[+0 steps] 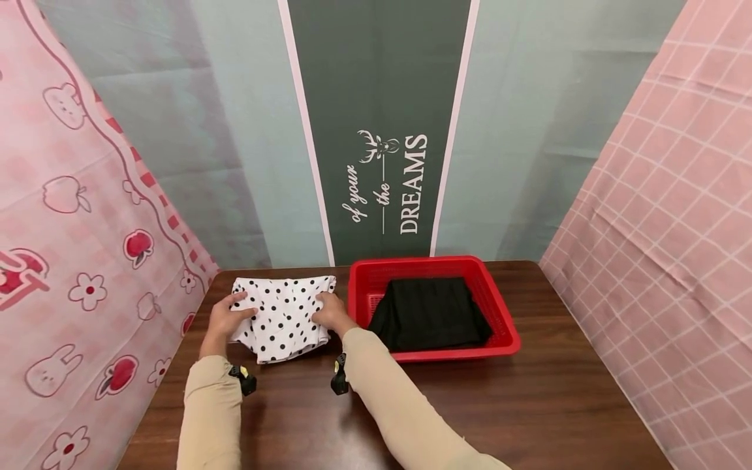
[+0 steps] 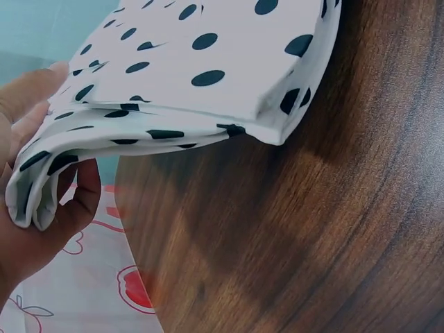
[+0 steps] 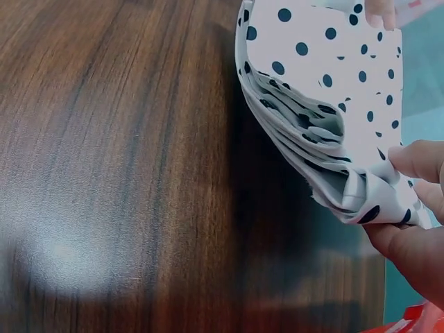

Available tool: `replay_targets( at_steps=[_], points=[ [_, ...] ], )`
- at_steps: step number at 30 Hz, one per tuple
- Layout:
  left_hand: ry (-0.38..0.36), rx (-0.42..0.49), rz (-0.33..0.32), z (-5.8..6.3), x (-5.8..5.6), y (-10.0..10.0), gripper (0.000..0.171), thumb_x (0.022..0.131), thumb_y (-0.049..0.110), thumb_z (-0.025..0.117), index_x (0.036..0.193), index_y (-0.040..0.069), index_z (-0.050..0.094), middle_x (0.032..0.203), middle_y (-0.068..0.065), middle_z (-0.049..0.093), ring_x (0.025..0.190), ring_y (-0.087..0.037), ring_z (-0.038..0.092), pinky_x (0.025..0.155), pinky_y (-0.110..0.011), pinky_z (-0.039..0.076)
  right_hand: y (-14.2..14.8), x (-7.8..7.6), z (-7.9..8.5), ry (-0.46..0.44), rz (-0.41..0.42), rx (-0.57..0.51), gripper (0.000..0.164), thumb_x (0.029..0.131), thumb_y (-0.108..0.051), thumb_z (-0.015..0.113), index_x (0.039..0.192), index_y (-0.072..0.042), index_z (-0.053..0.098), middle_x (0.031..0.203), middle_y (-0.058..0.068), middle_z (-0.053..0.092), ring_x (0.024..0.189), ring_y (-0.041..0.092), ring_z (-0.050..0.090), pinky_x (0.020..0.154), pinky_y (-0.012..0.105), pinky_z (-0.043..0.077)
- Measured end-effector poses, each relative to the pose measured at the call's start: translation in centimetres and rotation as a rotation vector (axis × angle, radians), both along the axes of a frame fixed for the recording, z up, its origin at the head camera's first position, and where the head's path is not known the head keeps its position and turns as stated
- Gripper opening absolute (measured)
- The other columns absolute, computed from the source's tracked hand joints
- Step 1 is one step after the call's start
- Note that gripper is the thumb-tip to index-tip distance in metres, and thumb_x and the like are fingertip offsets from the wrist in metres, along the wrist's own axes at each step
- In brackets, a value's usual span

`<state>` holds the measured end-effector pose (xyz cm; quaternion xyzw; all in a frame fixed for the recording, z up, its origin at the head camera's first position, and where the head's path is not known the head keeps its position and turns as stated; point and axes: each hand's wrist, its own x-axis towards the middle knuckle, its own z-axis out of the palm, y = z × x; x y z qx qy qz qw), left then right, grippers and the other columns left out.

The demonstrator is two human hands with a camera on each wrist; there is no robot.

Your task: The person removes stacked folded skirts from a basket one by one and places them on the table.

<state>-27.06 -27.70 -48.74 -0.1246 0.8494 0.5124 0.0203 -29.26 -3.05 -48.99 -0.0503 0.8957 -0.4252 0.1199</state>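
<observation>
A folded white cloth with black polka dots (image 1: pixel 284 316) is held at the left of the table, its layers stacked along the near and side edges. My left hand (image 1: pixel 228 318) grips its left edge, thumb on top and fingers curled beneath, as the left wrist view shows. On the opposite edge my right hand (image 1: pixel 333 313) pinches the layers between thumb and fingers; in the right wrist view the folds (image 3: pixel 326 152) bunch beside that hand. The garment's exact kind cannot be told from its folded form.
Right of the cloth stands a red plastic basket (image 1: pixel 505 336) with a folded black cloth (image 1: pixel 435 313) inside. The brown wooden table (image 1: pixel 529 411) extends toward me. A green-grey curtain (image 1: pixel 382 78) hangs behind, with pink curtains (image 1: pixel 664 215) at both sides.
</observation>
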Motion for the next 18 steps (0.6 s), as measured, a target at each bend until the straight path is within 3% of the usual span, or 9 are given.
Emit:
replay_targets(
  at_steps=[8, 18],
  points=[
    [-0.012, -0.009, 0.012, -0.31, -0.14, -0.02, 0.063, 0.084, 0.014, 0.069, 0.139, -0.001, 0.04, 0.146, -0.026, 0.024, 0.126, -0.04, 0.03, 0.099, -0.051, 0.028, 0.25, -0.16, -0.42, 0.008, 0.027, -0.003, 0.052, 0.074, 0.0, 0.067, 0.125, -0.003, 0.058, 0.121, 0.009, 0.057, 0.089, 0.019, 0.05, 0.067, 0.026, 0.043],
    [0.001, -0.029, -0.008, -0.05, -0.3, 0.29, 0.065, 0.084, 0.014, 0.069, 0.14, 0.001, 0.039, 0.145, -0.025, 0.026, 0.131, -0.041, 0.024, 0.101, -0.052, 0.026, 0.77, -0.24, -0.76, -0.051, 0.077, -0.084, 0.057, 0.075, -0.008, 0.071, 0.128, 0.003, 0.053, 0.126, 0.015, 0.053, 0.102, 0.022, 0.052, 0.08, 0.032, 0.047]
  ],
)
